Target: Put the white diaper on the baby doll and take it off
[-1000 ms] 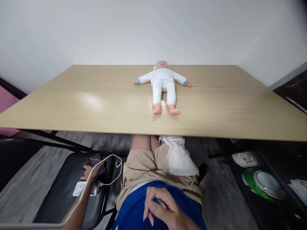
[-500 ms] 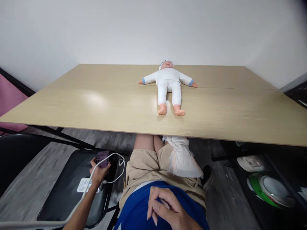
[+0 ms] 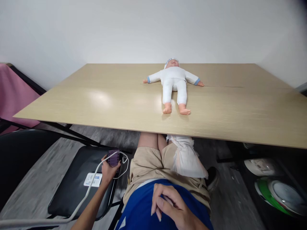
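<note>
- Currently, doll [image 3: 174, 75] is face up on tabletop [image 3: 96, 108], arms spread, feet toward the person. Top, trousers and cap are on.
- White diaper-like item [image 3: 188, 161] sits over the right thigh, on the shorts [image 3: 146, 159], off the doll. Can't tell if there's one under the trousers.
- Left hand [image 3: 109, 171]: thumb and fingers on opposite sides of purple item [image 3: 114, 160], looks gripped, over chair seat [image 3: 69, 191]. White labelled item [image 3: 98, 180] just beside; white cable [image 3: 43, 221] loops across in front.
- Right hand [image 3: 174, 206]: loosely curled over blue shirt [image 3: 139, 201], nothing visible in it.
- Progress: doll laid out and dressed; neither hand on it or the diaper-like item. Anything left: can't tell.
</note>
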`<state>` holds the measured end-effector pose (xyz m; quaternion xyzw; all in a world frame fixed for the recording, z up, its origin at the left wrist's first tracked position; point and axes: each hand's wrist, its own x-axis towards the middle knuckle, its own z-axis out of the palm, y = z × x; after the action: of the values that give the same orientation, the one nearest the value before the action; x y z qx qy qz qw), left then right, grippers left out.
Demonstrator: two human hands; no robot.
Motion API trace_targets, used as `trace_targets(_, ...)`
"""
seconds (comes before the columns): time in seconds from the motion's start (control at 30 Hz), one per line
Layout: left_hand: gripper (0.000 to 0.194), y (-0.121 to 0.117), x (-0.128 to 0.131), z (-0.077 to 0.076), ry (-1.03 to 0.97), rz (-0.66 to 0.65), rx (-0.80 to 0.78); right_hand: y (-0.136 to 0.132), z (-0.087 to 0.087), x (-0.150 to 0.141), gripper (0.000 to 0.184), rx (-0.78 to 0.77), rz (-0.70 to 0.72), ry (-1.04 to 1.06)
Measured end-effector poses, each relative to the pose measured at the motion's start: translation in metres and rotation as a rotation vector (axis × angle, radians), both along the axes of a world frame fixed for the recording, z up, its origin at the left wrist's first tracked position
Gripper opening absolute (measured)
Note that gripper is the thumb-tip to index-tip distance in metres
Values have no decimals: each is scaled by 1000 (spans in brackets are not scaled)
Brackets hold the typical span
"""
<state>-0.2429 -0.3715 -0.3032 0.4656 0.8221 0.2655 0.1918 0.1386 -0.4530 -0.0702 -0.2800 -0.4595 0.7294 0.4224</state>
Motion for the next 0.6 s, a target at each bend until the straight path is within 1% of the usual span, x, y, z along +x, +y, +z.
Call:
trace_targets(0.17,106,-1,12,7,-75,3,-12,2,5,1,37,10,-1,7)
trace_targets(0.3,103,-4,19,5,-120,26,9,2,6,2,37,-2,-2,-5)
trace_targets(0.37,101,-7,24,5,-146,24,38,5,2,2,39,-13,19,-55)
trace_targets(0.43,99,-11,32,10,-166,8,73,14,-10,0,40,-18,29,-164)
trace_targets(0.47,98,-13,36,15,-171,-1,86,21,-19,-3,40,-15,18,-238)
trace_targets(0.53,95,-18,46,27,-168,-7,87,41,-44,-12,38,7,-50,-388)
trace_targets(0.6,95,-22,55,39,-153,3,58,68,-75,-28,34,4,-164,-483)
